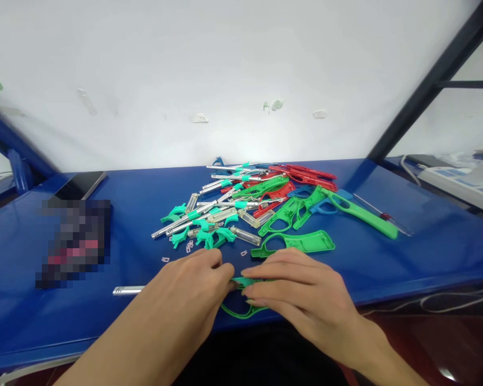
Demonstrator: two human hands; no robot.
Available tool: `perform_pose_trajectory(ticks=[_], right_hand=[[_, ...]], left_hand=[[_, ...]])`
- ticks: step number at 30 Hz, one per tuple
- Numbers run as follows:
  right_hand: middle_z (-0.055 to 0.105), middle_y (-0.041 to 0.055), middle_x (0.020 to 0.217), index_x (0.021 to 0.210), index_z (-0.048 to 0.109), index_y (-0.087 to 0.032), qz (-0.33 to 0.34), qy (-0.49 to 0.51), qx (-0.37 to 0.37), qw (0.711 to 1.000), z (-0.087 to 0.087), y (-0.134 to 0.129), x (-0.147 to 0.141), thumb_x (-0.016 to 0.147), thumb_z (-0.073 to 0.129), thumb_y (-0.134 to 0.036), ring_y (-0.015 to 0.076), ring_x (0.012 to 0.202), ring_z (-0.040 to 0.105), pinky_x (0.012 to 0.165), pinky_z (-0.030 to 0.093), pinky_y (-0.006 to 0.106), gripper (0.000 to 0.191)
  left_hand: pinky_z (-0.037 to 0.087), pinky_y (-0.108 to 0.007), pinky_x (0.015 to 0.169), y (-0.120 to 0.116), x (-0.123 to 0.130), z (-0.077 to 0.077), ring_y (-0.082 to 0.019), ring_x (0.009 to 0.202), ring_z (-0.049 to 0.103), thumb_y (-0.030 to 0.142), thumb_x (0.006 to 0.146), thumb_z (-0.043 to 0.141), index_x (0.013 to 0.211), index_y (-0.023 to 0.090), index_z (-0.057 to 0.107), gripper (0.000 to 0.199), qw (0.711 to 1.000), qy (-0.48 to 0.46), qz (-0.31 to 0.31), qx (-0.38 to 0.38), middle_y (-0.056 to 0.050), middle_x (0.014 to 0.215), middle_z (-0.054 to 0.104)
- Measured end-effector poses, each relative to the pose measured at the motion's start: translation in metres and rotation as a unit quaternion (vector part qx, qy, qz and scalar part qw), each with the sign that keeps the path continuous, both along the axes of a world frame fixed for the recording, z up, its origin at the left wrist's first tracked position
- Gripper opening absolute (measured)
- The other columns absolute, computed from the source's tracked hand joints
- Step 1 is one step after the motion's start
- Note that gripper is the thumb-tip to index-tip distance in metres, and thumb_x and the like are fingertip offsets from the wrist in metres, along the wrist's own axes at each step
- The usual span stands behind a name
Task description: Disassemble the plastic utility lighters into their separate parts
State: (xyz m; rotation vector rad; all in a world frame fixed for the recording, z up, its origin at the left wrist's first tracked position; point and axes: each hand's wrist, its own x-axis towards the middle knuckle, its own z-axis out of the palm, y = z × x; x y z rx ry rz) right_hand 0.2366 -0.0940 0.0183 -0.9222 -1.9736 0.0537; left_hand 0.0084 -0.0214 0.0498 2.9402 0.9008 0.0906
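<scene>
Near the table's front edge lies a green lighter handle half [241, 313] with a finger loop, partly covered by both hands. A silver lighter tube [127, 290] comes out to the left from under my left hand [195, 289], whose fingers are closed in a pinch where the tube meets the handle. What exactly is between those fingertips is hidden. My right hand [306, 292] is curled over the handle's right part, its fingertips beside a teal trigger piece [243, 281]. Another green handle half [301, 242] rests just beyond my right fingers.
Behind the hands are teal triggers [207, 236], silver tubes, clear fuel tanks [245, 236], small metal clips [165, 259] and red handle halves [306, 174]. A screwdriver [380, 213] lies right. A phone [80, 185] and a blurred-out item [80, 241] sit left on the blue table [438, 241].
</scene>
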Motion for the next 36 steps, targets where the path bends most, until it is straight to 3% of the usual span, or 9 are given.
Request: perform_pose_trajectory(ticks=[5, 12, 21, 30, 36], right_hand=[[0.085, 0.0029, 0.111, 0.106, 0.083, -0.019, -0.009, 0.000, 0.011, 1.000, 0.001, -0.001, -0.001, 0.108, 0.066, -0.016, 0.0150, 0.094, 0.078, 0.091, 0.060, 0.033, 0.017], [0.085, 0.0042, 0.111, 0.108, 0.082, -0.018, -0.009, -0.002, 0.012, 1.000, 0.002, -0.001, -0.001, 0.109, 0.064, -0.017, 0.0168, 0.095, 0.079, 0.089, 0.063, 0.035, 0.018], [0.084, 0.0035, 0.115, 0.115, 0.080, -0.018, 0.011, -0.021, -0.009, 1.000, -0.002, -0.002, 0.003, 0.105, 0.068, -0.009, 0.0175, 0.098, 0.078, 0.091, 0.059, 0.037, 0.018], [0.085, 0.0035, 0.112, 0.116, 0.080, -0.018, 0.005, -0.047, 0.008, 0.999, 0.000, -0.002, 0.001, 0.105, 0.069, -0.014, 0.0192, 0.094, 0.077, 0.087, 0.060, 0.038, 0.016], [0.086, 0.0034, 0.110, 0.115, 0.080, -0.017, -0.001, -0.060, 0.015, 0.998, 0.003, -0.002, -0.001, 0.108, 0.066, -0.017, 0.0185, 0.091, 0.077, 0.086, 0.061, 0.038, 0.015]], left_hand=[[0.055, -0.041, 0.081, -0.001, 0.001, -0.001, -0.027, 0.091, 0.069, -0.005, 0.089, 0.042, 0.107, 0.024, 0.068, 0.043, 0.996, 0.081, -0.021, -0.002, -0.005, 0.108, 0.073], [0.055, -0.031, 0.076, -0.002, 0.002, 0.005, -0.022, 0.086, 0.068, -0.007, 0.080, 0.043, 0.103, 0.024, 0.067, 0.046, 0.999, 0.036, -0.033, 0.008, -0.003, 0.100, 0.072], [0.054, -0.029, 0.095, 0.010, -0.014, 0.004, -0.020, 0.104, 0.070, 0.002, 0.094, 0.047, 0.110, 0.027, 0.071, 0.038, 0.995, -0.010, -0.100, -0.029, -0.002, 0.110, 0.074], [0.057, -0.032, 0.078, 0.001, 0.001, 0.016, -0.021, 0.083, 0.069, -0.009, 0.078, 0.038, 0.095, 0.021, 0.068, 0.046, 0.998, 0.042, -0.051, 0.001, -0.005, 0.100, 0.075], [0.057, -0.031, 0.073, -0.001, 0.003, 0.017, -0.021, 0.079, 0.070, -0.009, 0.073, 0.041, 0.099, 0.022, 0.069, 0.049, 0.998, 0.051, -0.029, 0.011, -0.004, 0.100, 0.076]])
